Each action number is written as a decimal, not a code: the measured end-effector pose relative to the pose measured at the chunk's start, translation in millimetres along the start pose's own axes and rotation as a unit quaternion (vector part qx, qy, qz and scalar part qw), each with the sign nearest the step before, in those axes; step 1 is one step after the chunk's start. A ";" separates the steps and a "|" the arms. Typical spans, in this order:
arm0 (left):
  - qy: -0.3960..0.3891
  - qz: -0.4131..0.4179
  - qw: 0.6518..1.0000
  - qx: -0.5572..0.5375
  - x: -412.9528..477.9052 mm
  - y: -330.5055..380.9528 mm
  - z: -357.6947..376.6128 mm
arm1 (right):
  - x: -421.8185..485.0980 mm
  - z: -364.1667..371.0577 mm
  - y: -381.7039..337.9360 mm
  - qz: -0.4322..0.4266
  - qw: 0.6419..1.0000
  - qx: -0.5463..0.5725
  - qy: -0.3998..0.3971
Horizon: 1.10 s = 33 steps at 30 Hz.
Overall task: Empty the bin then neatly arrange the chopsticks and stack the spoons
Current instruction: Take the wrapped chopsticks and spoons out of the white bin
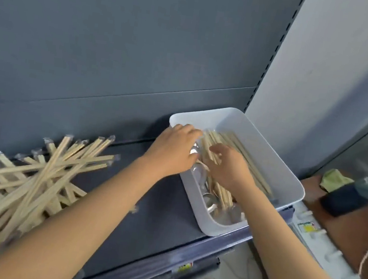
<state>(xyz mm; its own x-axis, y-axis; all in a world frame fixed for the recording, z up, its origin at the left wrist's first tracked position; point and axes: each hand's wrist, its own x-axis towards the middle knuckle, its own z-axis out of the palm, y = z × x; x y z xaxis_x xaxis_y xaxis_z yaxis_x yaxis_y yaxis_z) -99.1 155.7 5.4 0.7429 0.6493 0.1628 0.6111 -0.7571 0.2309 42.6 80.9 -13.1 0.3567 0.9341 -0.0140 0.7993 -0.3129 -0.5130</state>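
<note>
On dark metal shelf [146, 204] before you: white rectangular plastic bin [290, 176] at right, holding long wooden chopsticks [232, 141] over steel spoons [210, 201]; pile of wrapped chopsticks [32, 180] at left.

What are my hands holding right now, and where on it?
The right hand curls round the chopsticks in the bin near mid-length; the left hand is at their far ends, grip unclear.
</note>
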 end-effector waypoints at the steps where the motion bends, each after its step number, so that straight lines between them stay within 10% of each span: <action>1: -0.037 -0.003 0.999 0.012 10.8 11.6 7.0 | 7.8 -2.5 16.1 -0.015 0.999 -0.012 -0.046; 7: -0.282 -0.129 0.941 0.138 45.8 56.3 39.9 | 40.7 -8.2 67.6 -0.125 0.961 -0.211 -0.130; 19: -0.171 -0.253 0.952 0.033 45.8 61.6 52.1 | 74.4 -6.1 75.3 -0.149 0.946 -0.219 -0.186; 25: -0.245 -0.368 0.897 -0.016 56.6 63.3 54.6 | 81.4 3.7 85.5 -0.141 0.959 -0.161 -0.188; 33: -0.219 -0.343 0.905 -0.123 53.8 65.9 53.1 | 90.3 8.5 90.4 -0.159 0.981 -0.038 -0.108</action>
<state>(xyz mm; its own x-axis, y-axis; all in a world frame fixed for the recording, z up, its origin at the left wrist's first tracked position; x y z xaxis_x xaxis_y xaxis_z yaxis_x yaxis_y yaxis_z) -4.4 136.9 -21.5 0.2815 0.8291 -0.4831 0.9303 -0.1124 0.3492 142.9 138.5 -68.0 -0.0200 0.9986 -0.0491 0.8900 -0.0046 -0.4559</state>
